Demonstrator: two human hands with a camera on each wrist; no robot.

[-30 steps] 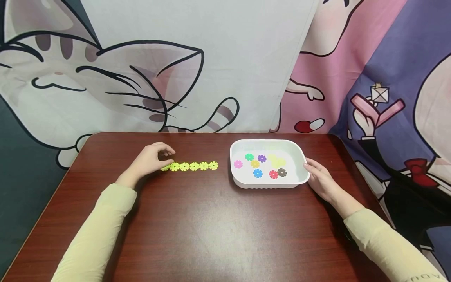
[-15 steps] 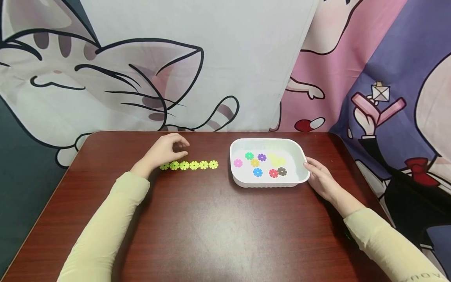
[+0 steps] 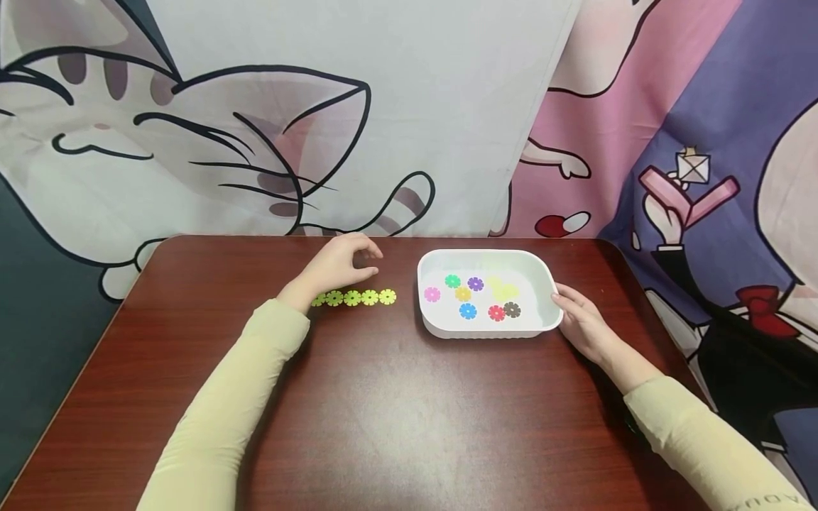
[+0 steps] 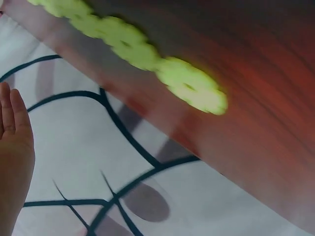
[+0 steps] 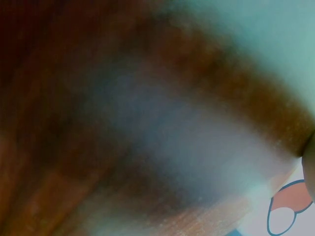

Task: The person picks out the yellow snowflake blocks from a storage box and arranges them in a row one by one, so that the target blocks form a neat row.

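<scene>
While on tabletop, discs part-behind wrist.

The table is glossy wood, tray seemingly plastic.

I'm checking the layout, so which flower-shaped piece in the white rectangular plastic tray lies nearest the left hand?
The pink flower-shaped piece, closest to the left end of the tray; the others inside all lie farther right.

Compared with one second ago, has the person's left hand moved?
Yes. In the head view, the left hand has moved right along the row of yellow flower pieces, closer to the white tray.
</scene>
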